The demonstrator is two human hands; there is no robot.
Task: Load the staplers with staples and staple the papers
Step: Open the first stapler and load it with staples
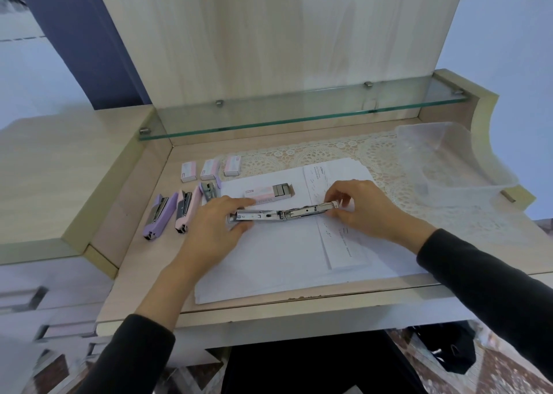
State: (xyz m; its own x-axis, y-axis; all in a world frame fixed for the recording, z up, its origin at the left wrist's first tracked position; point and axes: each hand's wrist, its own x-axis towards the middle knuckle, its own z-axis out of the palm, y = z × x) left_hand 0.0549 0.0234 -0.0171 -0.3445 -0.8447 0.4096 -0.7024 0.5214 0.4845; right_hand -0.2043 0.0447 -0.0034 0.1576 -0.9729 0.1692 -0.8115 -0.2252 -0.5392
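Papers [269, 259] lie spread in a loose white stack over the near half of the wooden desk [140, 214], with a narrower bundle of printed sheets [344, 250] on top towards the right. A clear plastic tub [454, 160] sits at the far right on a lace mat [299, 154].

Both hands are on the opened stapler [284, 214], one at each end. The left hand [215, 229] has its fingers nearly straight; the forefinger runs along the far side of the stapler's left end and the thumb lies on the near side, pinching it. The right hand [368, 211] is curled more tightly, its fingertips and thumb gripping the right end.

The opened stapler is unfolded almost flat on the papers, lying left to right, its bare metal channel and hinge facing up.

Left of the papers, on the bare desk, a purple stapler [158, 215] and a pink stapler [185, 211] lie side by side, with a grey and lilac stapler [211, 190] just behind them.

An open staple box [260, 196] rests on the papers just behind the opened stapler, grey staples showing at its right end. Three closed staple boxes [210, 169] stand in a row farther back.
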